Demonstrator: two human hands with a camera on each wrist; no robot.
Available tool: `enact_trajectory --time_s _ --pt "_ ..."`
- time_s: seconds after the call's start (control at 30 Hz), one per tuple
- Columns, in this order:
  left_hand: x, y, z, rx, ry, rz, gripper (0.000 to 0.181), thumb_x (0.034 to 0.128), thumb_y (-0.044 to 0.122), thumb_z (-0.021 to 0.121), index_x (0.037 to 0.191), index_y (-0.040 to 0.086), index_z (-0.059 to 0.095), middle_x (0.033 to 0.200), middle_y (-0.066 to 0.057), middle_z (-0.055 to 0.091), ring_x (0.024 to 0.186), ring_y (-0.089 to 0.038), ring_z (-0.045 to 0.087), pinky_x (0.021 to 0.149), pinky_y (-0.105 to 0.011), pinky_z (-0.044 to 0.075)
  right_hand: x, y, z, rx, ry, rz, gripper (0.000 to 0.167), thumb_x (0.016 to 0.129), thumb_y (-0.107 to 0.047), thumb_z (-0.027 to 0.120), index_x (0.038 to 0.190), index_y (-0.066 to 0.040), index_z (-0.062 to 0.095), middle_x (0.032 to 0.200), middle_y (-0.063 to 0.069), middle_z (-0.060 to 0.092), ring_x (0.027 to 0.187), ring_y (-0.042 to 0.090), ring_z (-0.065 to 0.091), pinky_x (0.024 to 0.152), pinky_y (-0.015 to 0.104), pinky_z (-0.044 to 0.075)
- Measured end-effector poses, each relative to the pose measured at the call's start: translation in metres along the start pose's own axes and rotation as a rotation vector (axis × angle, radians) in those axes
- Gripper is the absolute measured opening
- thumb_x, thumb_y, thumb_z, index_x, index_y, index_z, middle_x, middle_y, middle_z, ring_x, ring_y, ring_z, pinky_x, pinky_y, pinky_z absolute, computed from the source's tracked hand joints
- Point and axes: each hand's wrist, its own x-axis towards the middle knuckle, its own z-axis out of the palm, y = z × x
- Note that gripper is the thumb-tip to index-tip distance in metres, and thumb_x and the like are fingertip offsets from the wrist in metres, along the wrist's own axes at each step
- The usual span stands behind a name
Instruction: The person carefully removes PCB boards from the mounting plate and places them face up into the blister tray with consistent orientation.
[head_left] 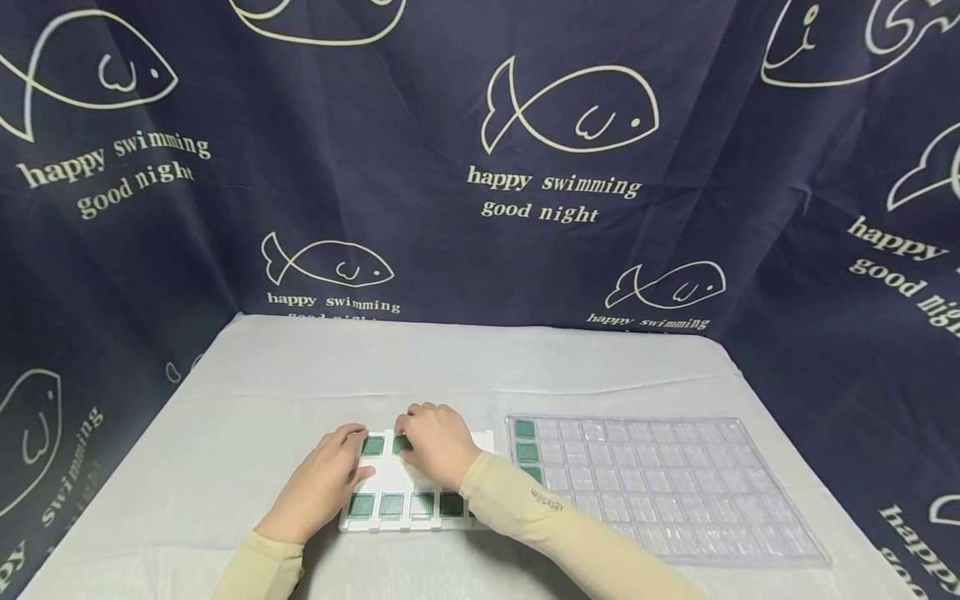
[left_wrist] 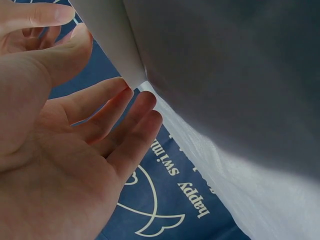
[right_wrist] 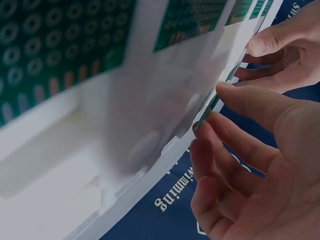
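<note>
A white foam-like tray [head_left: 386, 475] lies on the table with green perforated circuit boards in its recesses, among them one at the front left [head_left: 362, 505]. My left hand [head_left: 318, 479] rests along the tray's left side, thumb on top and fingers fairly straight near the far left corner. Over the far row, my right hand [head_left: 438, 446] pinches a green circuit board [right_wrist: 205, 116] between thumb and fingers. Only part of that board shows, at the tray's edge. In the right wrist view, other boards [right_wrist: 190, 22] appear close up.
Right of the white tray lies a clear plastic compartment tray [head_left: 645, 487]; its left column bears green boards, one in the far corner [head_left: 525, 428]. A white cloth covers the table [head_left: 450, 358]. Dark blue curtains [head_left: 420, 150] with fish prints hang around it.
</note>
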Motion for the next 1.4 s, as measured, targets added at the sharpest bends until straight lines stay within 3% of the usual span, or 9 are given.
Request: enact_trajectory --time_s 0.6,0.93,1.4 --pt "0.000 -0.001 0.000 0.016 0.017 0.017 0.055 0.0861 0.019 0.081 0.127 -0.012 0.062 0.132 -0.023 0.063 0.120 -0.038 0.064 0.103 -0.051 0.058 -0.009 0.003 -0.007 0.014 0.006 0.008 0.026 0.085 -0.034 0.083 0.107 -0.021 0.078 0.099 -0.006 0.074 0.087 0.011 0.069 0.070 0.022 0.058" --pt "-0.001 0.002 -0.002 -0.008 -0.024 -0.017 0.057 0.0876 0.018 0.079 0.131 -0.012 0.060 0.136 -0.024 0.061 0.126 -0.041 0.061 0.108 -0.053 0.054 -0.018 0.005 -0.013 0.026 -0.004 0.032 0.026 0.086 -0.035 0.082 0.108 -0.022 0.077 0.102 -0.006 0.075 0.089 0.011 0.070 0.073 0.022 0.058" --pt "0.000 0.000 0.001 -0.001 0.011 0.006 0.056 0.0860 0.018 0.081 0.129 -0.012 0.061 0.134 -0.023 0.063 0.123 -0.040 0.062 0.104 -0.053 0.056 -0.035 0.013 -0.019 0.064 0.033 0.026 0.024 0.084 -0.033 0.084 0.106 -0.024 0.077 0.095 -0.007 0.072 0.082 0.009 0.065 0.070 0.021 0.055"
